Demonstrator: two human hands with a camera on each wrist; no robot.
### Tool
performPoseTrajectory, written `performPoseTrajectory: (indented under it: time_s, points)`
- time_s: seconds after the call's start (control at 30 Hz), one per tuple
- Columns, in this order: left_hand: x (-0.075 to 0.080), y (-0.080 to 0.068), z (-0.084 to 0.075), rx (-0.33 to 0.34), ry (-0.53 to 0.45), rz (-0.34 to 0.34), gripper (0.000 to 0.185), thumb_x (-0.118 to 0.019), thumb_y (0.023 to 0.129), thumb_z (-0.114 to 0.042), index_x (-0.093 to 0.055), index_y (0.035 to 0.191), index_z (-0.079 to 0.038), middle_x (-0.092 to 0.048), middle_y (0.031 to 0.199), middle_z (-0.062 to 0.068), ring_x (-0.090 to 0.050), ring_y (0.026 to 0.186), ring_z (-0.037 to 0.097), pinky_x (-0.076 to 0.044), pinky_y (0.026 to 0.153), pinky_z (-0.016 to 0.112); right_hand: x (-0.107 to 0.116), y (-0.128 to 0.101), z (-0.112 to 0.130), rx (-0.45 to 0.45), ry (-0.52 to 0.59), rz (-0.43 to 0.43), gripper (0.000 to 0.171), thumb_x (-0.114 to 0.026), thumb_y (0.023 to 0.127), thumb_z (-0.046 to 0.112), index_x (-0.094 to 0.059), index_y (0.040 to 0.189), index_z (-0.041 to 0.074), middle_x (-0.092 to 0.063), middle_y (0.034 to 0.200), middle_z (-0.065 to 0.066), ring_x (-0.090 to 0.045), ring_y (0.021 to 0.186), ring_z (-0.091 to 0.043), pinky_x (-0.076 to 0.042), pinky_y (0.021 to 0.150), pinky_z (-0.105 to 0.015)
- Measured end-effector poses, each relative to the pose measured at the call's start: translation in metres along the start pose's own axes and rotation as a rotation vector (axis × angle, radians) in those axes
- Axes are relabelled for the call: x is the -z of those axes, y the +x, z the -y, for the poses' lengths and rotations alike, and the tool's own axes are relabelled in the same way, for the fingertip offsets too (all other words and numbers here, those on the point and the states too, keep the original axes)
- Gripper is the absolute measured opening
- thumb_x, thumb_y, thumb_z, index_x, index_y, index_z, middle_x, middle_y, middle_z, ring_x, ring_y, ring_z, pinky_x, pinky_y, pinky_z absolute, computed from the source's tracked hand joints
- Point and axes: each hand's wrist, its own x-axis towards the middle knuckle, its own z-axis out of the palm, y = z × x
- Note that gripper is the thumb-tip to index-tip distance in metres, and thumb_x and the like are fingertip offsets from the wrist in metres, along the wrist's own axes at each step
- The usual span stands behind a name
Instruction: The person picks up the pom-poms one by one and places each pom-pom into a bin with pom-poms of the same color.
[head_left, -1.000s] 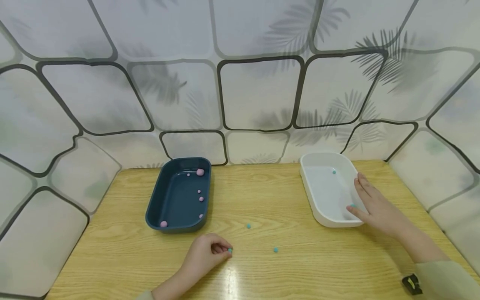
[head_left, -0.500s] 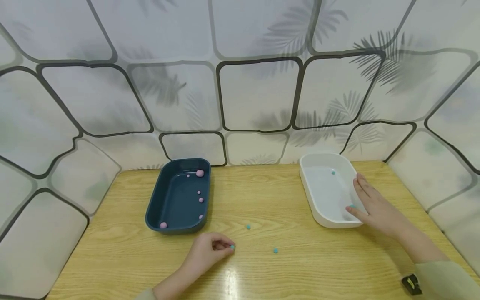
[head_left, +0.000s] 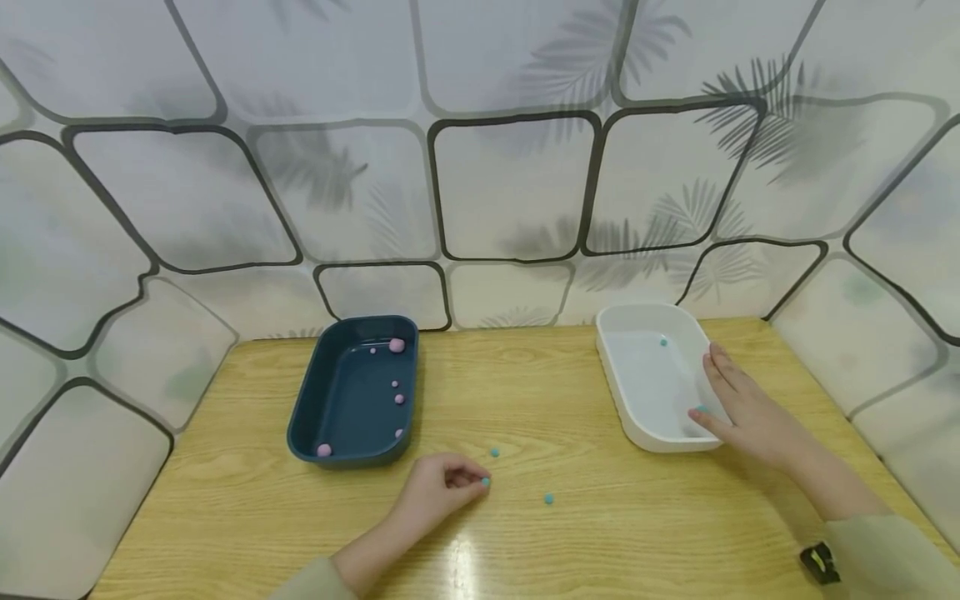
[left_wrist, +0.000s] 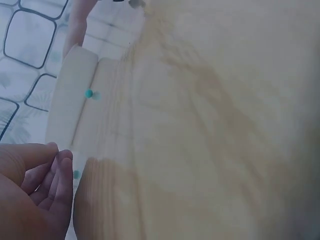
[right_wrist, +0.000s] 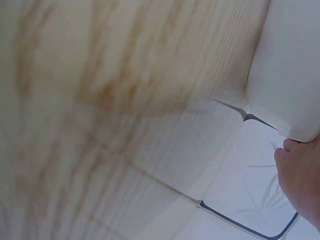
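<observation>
Pinching hand: the left hand (head_left: 438, 492) lies curled on the wooden table (head_left: 525, 542), thumb and fingertips closed on one teal bead (head_left: 486, 482) at the table surface.
Loose teal beads: two more on the bare wood, one (head_left: 549, 498) just right of the pinched bead, one (head_left: 494, 452) a little farther back; both apart from the hand.
Black clip: one small black and yellow object (head_left: 817, 562) near the right sleeve at the table's front edge.
Resting hand: the right hand (head_left: 750, 412) lies flat with straight fingers along the near right rim of the white tray (head_left: 611, 375), gripping nothing.
White tray: one, holding two teal beads, one (head_left: 702, 409) beside the fingertips, one (head_left: 663, 342) toward the far end.
Blue tray: one dark blue tray (head_left: 307, 408) to the left, untouched.
Pink balls: six in the blue tray, counted as one large (head_left: 397, 344) at the far end, one (head_left: 324, 450) at the near end, four tiny ones along the right wall.
Backdrop: one patterned wall behind the table.
</observation>
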Motion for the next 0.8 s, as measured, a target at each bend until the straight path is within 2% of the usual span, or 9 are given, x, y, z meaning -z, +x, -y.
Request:
performPoseTrajectory:
  time_s: [0.33,0.67,0.8]
  points:
    - [-0.015,0.014,-0.009,-0.007,-0.032,0.021,0.008,-0.082,0.091,-0.004,-0.081,0.098,0.001,-0.081,0.095,0.015,-0.065,0.074,-0.004,-0.056,0.068,0.013,0.002,0.0,0.002,-0.001,0.016,0.002,0.092,-0.061,0.108,0.037,-0.01,0.163,-0.016,0.0,0.174,-0.034,0.001,0.166,-0.045,0.017,0.124,-0.014]
    - [-0.032,0.029,-0.023,-0.042,-0.083,0.028,0.009,-0.081,0.091,-0.003,-0.081,0.099,0.002,-0.08,0.092,0.016,-0.066,0.074,-0.002,-0.056,0.068,0.014,0.002,0.0,0.002,-0.001,-0.001,0.002,0.092,-0.06,0.108,0.037,-0.011,0.163,-0.016,-0.001,0.174,-0.034,0.0,0.166,-0.045,0.017,0.123,-0.012]
    - [-0.036,0.038,-0.03,-0.034,-0.093,0.024,0.009,-0.081,0.092,-0.003,-0.081,0.1,0.001,-0.08,0.093,0.015,-0.068,0.075,0.002,-0.056,0.068,0.014,0.002,0.0,0.002,-0.005,-0.009,0.006,0.092,-0.06,0.108,0.038,-0.01,0.163,-0.015,-0.001,0.174,-0.034,0.0,0.166,-0.045,0.017,0.123,-0.012]
